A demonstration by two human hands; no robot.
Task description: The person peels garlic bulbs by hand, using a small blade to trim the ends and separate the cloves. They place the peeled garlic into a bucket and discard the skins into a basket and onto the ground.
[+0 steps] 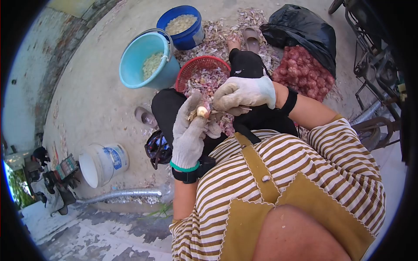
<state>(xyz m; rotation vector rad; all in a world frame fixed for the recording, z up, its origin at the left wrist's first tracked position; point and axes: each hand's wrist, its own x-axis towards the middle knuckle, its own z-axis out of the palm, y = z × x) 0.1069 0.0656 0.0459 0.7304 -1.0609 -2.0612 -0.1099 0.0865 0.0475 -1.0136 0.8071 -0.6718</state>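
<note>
My left hand (188, 135), in a white knit glove with a green cuff, is closed around a garlic bulb (202, 112) with a pale cut face and loose papery skin. Close beside it on the right, my gloved right hand (244, 93) is closed, its fingertips pinched near the bulb. A small dark bit shows at those fingertips, too small to name. Below both hands, a red plastic basket (203, 60) between the legs holds purple-white garlic skins and cloves.
A light-blue bucket (130, 65) and a dark-blue bucket (163, 19) hold pale peeled cloves. A red mesh sack of garlic bulbs (302, 71) lies by a black plastic bag (300, 26). Skins litter the floor. A white bucket (93, 167) lies tipped at left.
</note>
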